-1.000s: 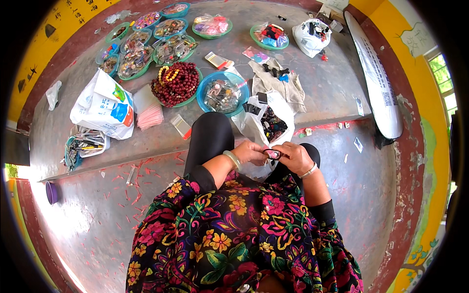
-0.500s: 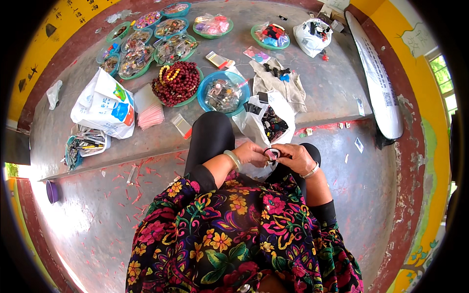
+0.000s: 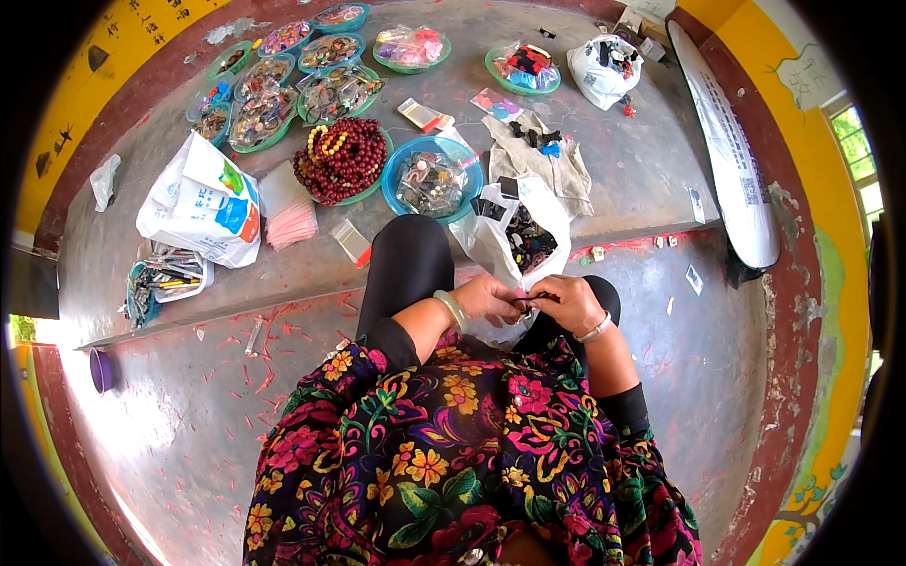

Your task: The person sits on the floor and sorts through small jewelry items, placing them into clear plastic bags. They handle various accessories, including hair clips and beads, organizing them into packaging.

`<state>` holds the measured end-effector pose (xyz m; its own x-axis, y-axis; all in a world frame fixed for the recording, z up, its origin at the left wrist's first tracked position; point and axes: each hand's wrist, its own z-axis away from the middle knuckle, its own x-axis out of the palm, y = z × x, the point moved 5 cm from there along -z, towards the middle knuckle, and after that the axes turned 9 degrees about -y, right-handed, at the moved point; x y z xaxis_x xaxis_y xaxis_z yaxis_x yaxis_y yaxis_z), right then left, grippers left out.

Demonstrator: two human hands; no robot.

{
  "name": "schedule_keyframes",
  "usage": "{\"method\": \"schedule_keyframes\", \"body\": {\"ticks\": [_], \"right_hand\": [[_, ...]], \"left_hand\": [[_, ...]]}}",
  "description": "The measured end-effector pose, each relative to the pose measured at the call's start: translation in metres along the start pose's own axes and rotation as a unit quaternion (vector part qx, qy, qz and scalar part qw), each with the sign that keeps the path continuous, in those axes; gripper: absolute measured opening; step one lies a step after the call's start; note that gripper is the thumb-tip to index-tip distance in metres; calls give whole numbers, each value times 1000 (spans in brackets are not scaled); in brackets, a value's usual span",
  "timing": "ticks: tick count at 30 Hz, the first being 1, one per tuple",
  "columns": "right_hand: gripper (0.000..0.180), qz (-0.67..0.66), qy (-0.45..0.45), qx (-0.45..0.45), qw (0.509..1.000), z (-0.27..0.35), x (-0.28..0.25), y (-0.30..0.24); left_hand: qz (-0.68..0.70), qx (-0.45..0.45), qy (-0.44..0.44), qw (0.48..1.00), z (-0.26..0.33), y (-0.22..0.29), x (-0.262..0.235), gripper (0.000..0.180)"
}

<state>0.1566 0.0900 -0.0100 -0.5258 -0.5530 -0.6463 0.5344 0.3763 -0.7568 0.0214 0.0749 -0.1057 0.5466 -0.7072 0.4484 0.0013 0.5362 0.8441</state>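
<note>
Close in front of my body, both hands meet over my lap. My left hand [image 3: 484, 300], with a pale bangle at the wrist, pinches one side of a thin black band [image 3: 528, 299]. The other side is in the fingers of my right hand [image 3: 569, 307], which has a silvery bangle. Seen nearly edge-on, the band looks like a hair tie. Just beyond my hands stands an open white plastic bag [image 3: 491, 247] holding dark small items. Crumpled clear plastic [image 3: 500, 333] lies under my hands, partly hidden by them.
A blue basin [image 3: 390, 193] of packaged trinkets and a heap of dark red beads [image 3: 330, 170] sit on the raised ledge. Several baskets stand farther left. A grey cloth [image 3: 557, 174] with black pieces lies right; a white bag [image 3: 203, 208] stands left.
The black band was an open ring between my fingers; now it appears narrow, nearly edge-on. My hands have shifted slightly, and the surroundings are unchanged.
</note>
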Motion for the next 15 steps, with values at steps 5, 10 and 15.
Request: {"method": "schedule_keyframes", "body": {"ticks": [5,10,15], "right_hand": [[9,22,11,-54,998,-6,6,-4],[12,99,30,-104,989,-11,4,-13],[14,101,53,-67,991,-12,0,-23]], "left_hand": [[-10,8,3,1000,1,3,3,24],[-14,8,11,1000,-2,-2,-2,23],[-23,8,48,999,-3,-6,-8,22]]}}
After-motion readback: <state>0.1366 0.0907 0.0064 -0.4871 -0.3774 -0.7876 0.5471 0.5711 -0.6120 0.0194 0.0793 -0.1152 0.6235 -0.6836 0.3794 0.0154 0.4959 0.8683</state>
